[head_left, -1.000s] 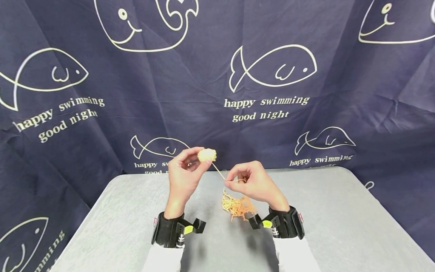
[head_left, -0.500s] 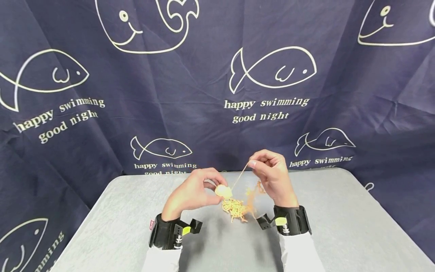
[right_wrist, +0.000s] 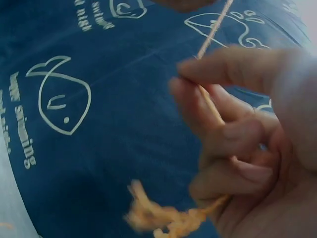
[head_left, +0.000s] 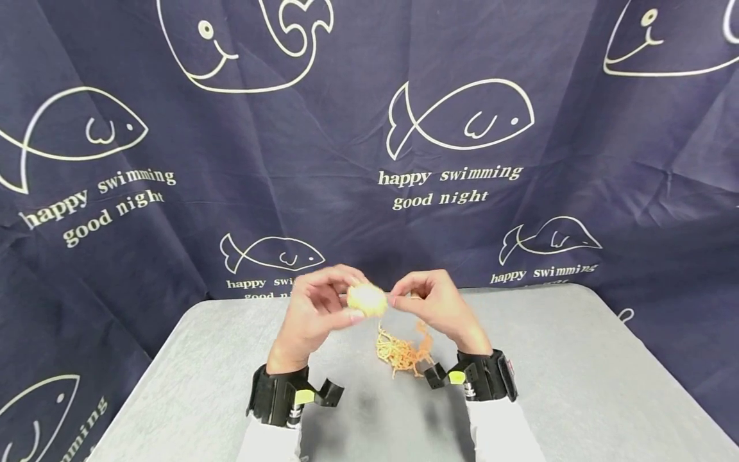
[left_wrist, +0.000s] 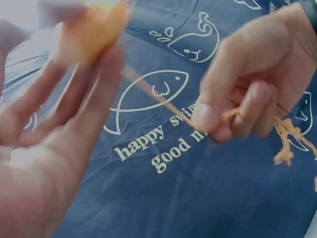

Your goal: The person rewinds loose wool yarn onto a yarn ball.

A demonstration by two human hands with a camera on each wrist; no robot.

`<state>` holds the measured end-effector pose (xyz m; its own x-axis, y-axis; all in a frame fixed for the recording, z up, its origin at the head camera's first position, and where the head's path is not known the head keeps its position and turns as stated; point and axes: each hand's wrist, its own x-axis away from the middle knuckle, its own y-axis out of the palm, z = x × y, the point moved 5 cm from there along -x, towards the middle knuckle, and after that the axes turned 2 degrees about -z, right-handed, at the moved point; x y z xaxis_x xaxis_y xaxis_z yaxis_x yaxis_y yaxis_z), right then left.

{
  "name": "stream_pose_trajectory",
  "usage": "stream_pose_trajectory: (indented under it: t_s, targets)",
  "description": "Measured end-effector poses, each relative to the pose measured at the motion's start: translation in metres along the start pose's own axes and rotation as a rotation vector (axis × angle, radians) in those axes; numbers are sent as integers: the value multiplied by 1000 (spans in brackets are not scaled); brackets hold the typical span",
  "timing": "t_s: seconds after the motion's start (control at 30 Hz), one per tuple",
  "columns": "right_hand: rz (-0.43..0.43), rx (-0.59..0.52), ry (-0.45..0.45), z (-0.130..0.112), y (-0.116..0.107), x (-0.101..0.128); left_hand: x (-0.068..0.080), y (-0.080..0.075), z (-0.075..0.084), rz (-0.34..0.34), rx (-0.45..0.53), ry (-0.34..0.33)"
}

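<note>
Holding a pale yellow ball of yarn (head_left: 367, 300) above the surface (head_left: 548, 359), the person's left hand (head_left: 308, 317) has its grip clamped on it, thumb at the near side and fingers at the far side. Just to the right, the right hand (head_left: 439, 308) has its thumb and fingertips together, pinching a thin strand (right_wrist: 213, 32) that runs taut across to the ball. Its other fingers curl in, and a kinked yarn tail (right_wrist: 173, 220) trails out from below them.

A loose tangle (head_left: 395, 351) of yellow and orange yarn shows nearer than the ball, between the hands; it appears to lie on the surface.

Judged from how things lie, the work stands partway. One portion of the yarn is gathered into a compact ball, while the strand, the tail and the tangle remain ungathered. Whether the strand is being added to the ball or drawn off it cannot be told from this moment. How much yarn is left cannot be told either, since the tangle overlaps itself and the ball is overexposed in the head view.
</note>
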<state>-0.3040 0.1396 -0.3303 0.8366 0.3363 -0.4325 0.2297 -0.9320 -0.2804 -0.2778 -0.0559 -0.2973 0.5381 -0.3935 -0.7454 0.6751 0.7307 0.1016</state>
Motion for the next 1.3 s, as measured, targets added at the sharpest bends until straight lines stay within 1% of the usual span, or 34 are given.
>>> stream_pose_trajectory:
  t_s: [0.07, 0.13, 0.2, 0.23, 0.27, 0.3, 0.33, 0.37, 0.4, 0.47, 0.5, 0.57, 0.63, 0.67, 0.73, 0.8, 0.83, 0.9, 0.93, 0.97, 1.0, 1.07, 1.1, 1.17, 1.2, 1.27, 1.3]
  targets:
    - [-78, 45, -46, -3, 6, 0, -1, -9, 0, 199, 38, 9]
    - [-130, 69, -93, -7, 10, 1, 0, -18, -1, 396, 81, -7]
    - [-162, 72, -131, -10, 13, 2, 4, -25, -4, 561, 105, -30]
    - [-174, 72, -146, -11, 14, 2, 5, -29, -5, 623, 86, -37]
    - [-182, 72, -156, -12, 14, 3, 7, -32, -5, 668, 26, -45]
    - [-184, 64, -166, -13, 14, 4, 8, -34, -5, 692, -64, -54]
    - [-183, 48, -171, -14, 13, 5, 9, -36, -5, 696, -174, -68]
    - [-177, 20, -177, -15, 11, 6, 10, -37, -5, 684, -307, -88]
    - [-167, -18, -182, -17, 9, 7, 11, -38, -5, 659, -451, -114]
    - [-124, -114, -182, -19, 3, 10, 12, -37, -5, 576, -709, -174]
    - [-94, -174, -186, -20, -1, 11, 12, -36, -7, 522, -798, -214]
    - [-28, -320, -192, -21, -8, 12, 12, -33, -12, 390, -893, -306]
    - [43, -453, -204, -22, -13, 12, 12, -29, -17, 243, -900, -393]
    - [77, -515, -209, -21, -15, 12, 13, -26, -20, 163, -881, -430]
    - [138, -622, -218, -20, -17, 11, 15, -19, -24, -17, -811, -471]
    - [195, -677, -217, -18, -18, 10, 18, -10, -25, -194, -719, -477]
    - [222, -692, -208, -16, -19, 9, 19, -6, -25, -272, -655, -473]
    - [266, -679, -182, -12, -19, 7, 21, 1, -24, -380, -520, -450]
    - [281, -660, -164, -9, -18, 6, 20, 4, -21, -409, -456, -427]
    - [292, -629, -142, -7, -18, 5, 20, 6, -19, -421, -386, -396]
    - [296, -585, -114, -4, -17, 5, 19, 7, -15, -419, -318, -354]
    - [278, -466, -60, 0, -16, 4, 15, 9, -8, -385, -190, -255]
    - [251, -396, -37, 2, -14, 4, 13, 8, -4, -351, -136, -202]
    - [165, -259, -5, 4, -9, 3, 10, 6, 2, -254, -49, -105]
    - [111, -195, -4, 4, -5, 3, 8, 3, 4, -184, -20, -72]
    - [3, -86, -29, 1, 2, 3, 6, -2, 4, -22, 14, -34]
    - [-46, -48, -45, -1, 5, 3, 5, -6, 3, 70, 21, -31]
